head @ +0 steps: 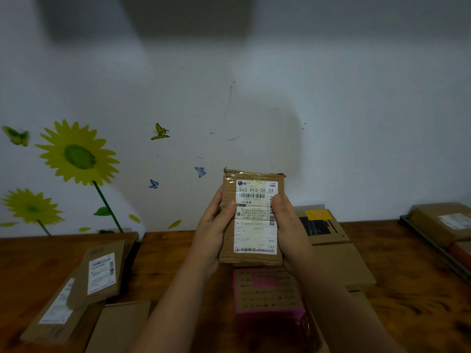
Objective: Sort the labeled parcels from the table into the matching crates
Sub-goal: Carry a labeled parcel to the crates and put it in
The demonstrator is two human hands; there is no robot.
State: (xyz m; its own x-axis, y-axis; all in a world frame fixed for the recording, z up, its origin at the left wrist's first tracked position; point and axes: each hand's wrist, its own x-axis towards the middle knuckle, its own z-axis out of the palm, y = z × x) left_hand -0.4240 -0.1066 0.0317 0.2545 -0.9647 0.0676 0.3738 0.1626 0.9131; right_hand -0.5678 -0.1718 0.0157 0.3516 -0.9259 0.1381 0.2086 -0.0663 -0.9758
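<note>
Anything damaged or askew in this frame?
The held cardboard parcel has a ragged, torn top edge with crinkled tape. At the left of the table, a flat labeled parcel lies skewed over a second flat parcel.

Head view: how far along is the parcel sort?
Done: nothing shows as sorted. In hand: left hand and right hand hold one parcel up, label facing the camera. Remaining: a pink box and several labeled parcels lie on the table.
</note>
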